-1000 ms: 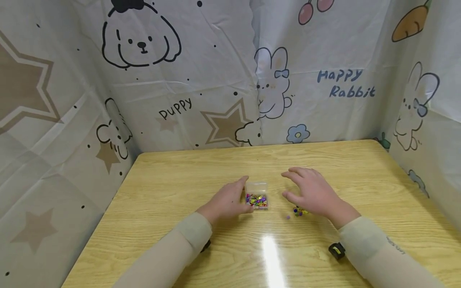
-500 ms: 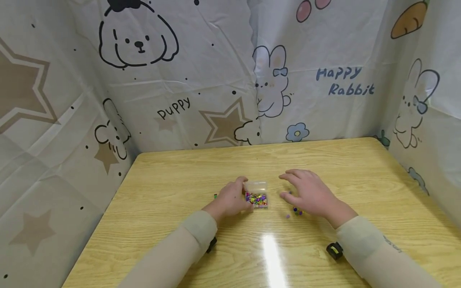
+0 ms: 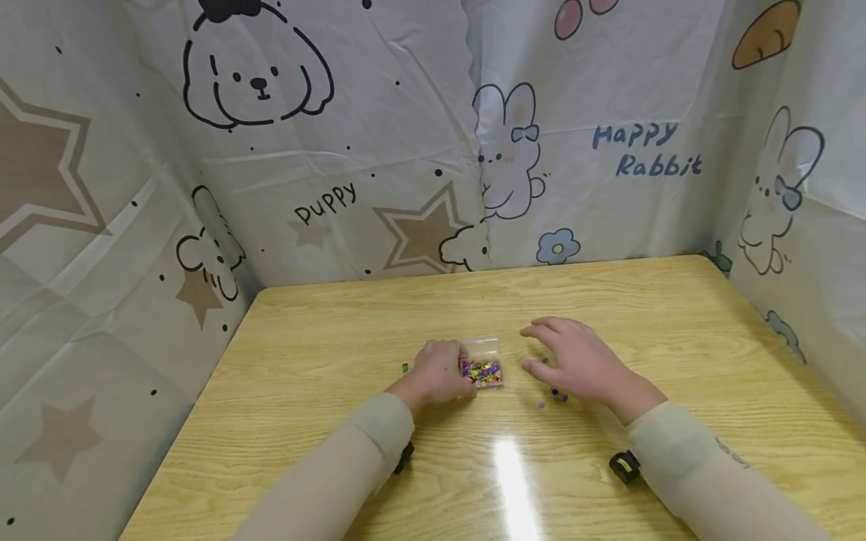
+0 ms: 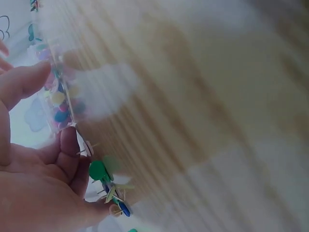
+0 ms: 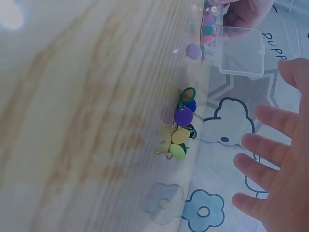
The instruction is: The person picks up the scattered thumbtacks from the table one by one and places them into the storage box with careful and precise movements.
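Note:
A small clear plastic box [image 3: 499, 385] full of colourful thumbtacks stands on the table, its hinged lid [image 5: 241, 50] raised. My left hand [image 3: 436, 372] grips the box's left side, thumb at the near wall and fingers toward the far wall. My right hand [image 3: 578, 361] hovers right of the box with its fingers spread and relaxed, holding nothing. Below it lies a loose cluster of thumbtacks, among them a purple thumbtack [image 5: 183, 116] and a yellow thumbtack [image 5: 180, 135]; in the head view the hand partly covers them. A lilac thumbtack [image 5: 193, 51] lies nearer the box.
More loose thumbtacks, including a green thumbtack [image 4: 97, 170], lie left of the box beside my left hand, some with points sticking out. The wooden table [image 3: 325, 330] ends at a printed cloth backdrop [image 3: 406, 120] on the back and sides.
My left hand has moved slightly right and its fingers have closed on the box. Tacks to its left have come into sight. My right hand stays nearly in place, shifting slightly left in view.

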`<state>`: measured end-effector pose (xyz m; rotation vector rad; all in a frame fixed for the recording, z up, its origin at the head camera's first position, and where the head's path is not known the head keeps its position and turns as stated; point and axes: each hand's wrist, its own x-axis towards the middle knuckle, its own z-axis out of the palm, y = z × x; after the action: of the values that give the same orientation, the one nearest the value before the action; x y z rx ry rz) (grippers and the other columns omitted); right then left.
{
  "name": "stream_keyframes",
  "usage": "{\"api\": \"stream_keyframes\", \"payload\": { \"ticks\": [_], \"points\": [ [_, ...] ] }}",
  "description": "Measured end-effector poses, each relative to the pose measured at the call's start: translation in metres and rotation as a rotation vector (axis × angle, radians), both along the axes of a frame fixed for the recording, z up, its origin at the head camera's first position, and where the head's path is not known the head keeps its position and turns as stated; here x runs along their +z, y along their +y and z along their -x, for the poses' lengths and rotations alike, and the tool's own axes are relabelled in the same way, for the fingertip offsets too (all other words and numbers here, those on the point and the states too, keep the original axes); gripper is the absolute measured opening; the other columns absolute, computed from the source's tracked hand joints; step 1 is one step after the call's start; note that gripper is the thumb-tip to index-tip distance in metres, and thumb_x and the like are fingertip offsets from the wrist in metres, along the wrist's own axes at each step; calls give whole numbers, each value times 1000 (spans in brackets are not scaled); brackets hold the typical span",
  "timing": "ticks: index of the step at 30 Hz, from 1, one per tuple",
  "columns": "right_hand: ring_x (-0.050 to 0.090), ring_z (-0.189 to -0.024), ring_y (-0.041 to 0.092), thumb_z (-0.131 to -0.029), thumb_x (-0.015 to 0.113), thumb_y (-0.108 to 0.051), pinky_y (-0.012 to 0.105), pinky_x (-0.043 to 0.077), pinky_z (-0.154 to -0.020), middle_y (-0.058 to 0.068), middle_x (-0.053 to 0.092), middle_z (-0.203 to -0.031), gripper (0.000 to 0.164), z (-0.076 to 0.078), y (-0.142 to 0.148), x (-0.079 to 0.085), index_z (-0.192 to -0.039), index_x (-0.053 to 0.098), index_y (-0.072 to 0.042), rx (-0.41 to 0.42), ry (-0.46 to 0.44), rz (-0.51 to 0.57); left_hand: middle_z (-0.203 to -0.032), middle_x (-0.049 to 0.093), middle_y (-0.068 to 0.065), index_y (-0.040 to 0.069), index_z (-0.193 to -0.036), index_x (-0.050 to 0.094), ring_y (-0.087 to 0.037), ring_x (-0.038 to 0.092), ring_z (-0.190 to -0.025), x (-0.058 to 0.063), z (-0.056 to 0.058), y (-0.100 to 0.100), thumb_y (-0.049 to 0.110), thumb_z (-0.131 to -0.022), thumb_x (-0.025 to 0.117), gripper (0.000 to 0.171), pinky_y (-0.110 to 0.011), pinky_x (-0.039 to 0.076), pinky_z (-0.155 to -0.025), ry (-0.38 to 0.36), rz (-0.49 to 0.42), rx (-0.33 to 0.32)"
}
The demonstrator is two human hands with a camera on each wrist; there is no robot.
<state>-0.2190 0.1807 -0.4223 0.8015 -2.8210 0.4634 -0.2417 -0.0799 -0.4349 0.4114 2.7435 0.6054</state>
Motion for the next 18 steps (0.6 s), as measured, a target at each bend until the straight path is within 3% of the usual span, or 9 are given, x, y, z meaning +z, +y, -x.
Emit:
{"api": "stream_keyframes", "payload": {
  "ticks": [10,18],
  "points": [
    [54,-126,37,-96,67,-40,56,40,-106,14,60,-135,48,1,-3,4,-133,63,-9,-30,-56,2,-111,59,-4,14,-103,63,-30,42,-127,2,5,-3,43,-75,84,45,-48,37,-104,8,119,-29],
    [60,-115,35,-98,62,-30,55,46,-98,10,65,-120,32,6,8,3,-121,69,-9,-122,-169,13,-120,60,-5,12,-115,61,-31,36,-134,-2,8,-3,46,-75,84,57,-50,35,-106,6,140,-53]
  ]
}}
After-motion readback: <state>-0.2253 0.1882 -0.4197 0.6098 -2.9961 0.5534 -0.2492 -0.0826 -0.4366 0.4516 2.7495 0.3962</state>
